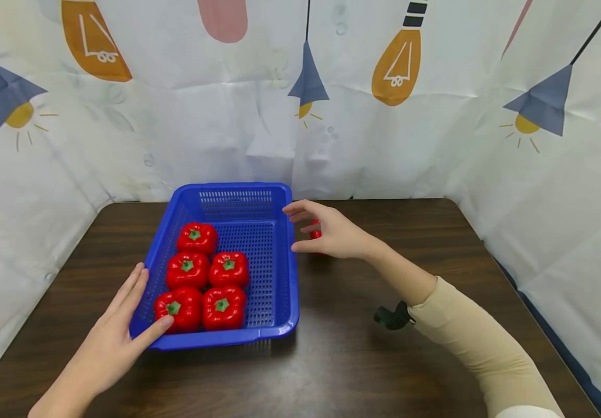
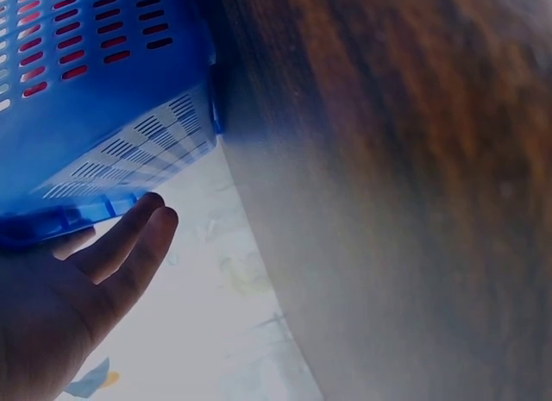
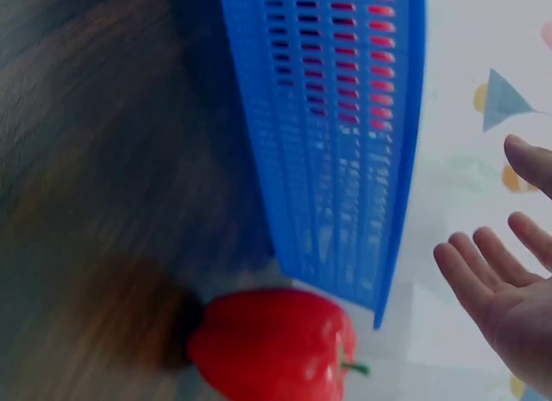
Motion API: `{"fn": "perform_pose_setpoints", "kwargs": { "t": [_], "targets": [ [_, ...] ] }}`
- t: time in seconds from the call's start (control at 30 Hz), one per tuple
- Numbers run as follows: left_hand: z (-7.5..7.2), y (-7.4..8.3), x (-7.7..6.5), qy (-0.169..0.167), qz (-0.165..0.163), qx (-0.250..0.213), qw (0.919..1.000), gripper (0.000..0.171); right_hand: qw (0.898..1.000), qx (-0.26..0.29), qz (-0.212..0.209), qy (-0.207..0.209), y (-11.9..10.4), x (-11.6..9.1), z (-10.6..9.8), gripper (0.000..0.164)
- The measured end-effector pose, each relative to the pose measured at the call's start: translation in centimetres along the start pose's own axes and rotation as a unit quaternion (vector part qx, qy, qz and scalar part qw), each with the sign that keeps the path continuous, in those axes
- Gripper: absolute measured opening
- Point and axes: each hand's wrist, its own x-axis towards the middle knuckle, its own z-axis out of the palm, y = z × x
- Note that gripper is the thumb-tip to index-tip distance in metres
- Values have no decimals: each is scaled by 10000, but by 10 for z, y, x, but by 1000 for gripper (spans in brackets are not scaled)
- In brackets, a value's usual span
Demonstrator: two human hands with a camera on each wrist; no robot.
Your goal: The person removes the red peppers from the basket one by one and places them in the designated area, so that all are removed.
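A blue plastic basket [image 1: 292, 290] with slotted walls holds several red bell peppers [image 1: 229, 268] with green stems, grouped along its left side. My left hand [image 1: 109, 342] rests on the basket's near left rim, its fingers straight and the thumb over the edge. At the right rim my right hand [image 1: 337, 232] hovers with loosely bent fingers and nothing in its grasp. Another red bell pepper [image 3: 272, 341] sits on the table just outside the basket's right wall. In the head view the right hand mostly hides it; the right wrist view shows a gap between hand and pepper.
The dark wood-grain table [image 1: 353, 360] carries the basket. Behind it hangs a white cloth [image 1: 217, 128] printed with lamps and bulbs. A small dark green object [image 1: 394, 316] shows at the right sleeve's cuff.
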Motion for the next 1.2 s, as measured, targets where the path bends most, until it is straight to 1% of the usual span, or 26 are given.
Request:
{"fn": "perform_pose_setpoints", "kwargs": {
  "t": [0.1, 0.27, 0.47, 0.77, 0.9, 1.03, 1.2],
  "targets": [
    [-1, 0, 0, -15, -18, 11, 10000, 95, 9999, 24, -65, -130, -1, 6, 13, 61],
    [0, 0, 0, -18, -28, -2, 10000, 95, 9994, 112, -52, -320, 0, 12, 32, 60],
    [1, -1, -1, 29, -9, -14, 10000, 95, 9981, 269, -137, -530, -2, 20, 45, 59],
    [1, -1, 0, 103, 35, -42, 9999, 95, 9968, 232, -267, -723, -5, 37, 66, 56],
    [1, -1, 0, 108, 50, -74, 9999, 94, 9960, 47, -281, -847, -5, 44, 76, 54],
    [2, -2, 0, 101, 66, -100, 9999, 94, 9945, -256, -283, -980, -7, 49, 82, 55],
    [2, -2, -1, 138, 98, -94, 9998, 94, 9917, -484, -134, -1187, -7, 55, 87, 58]
  ]
}}
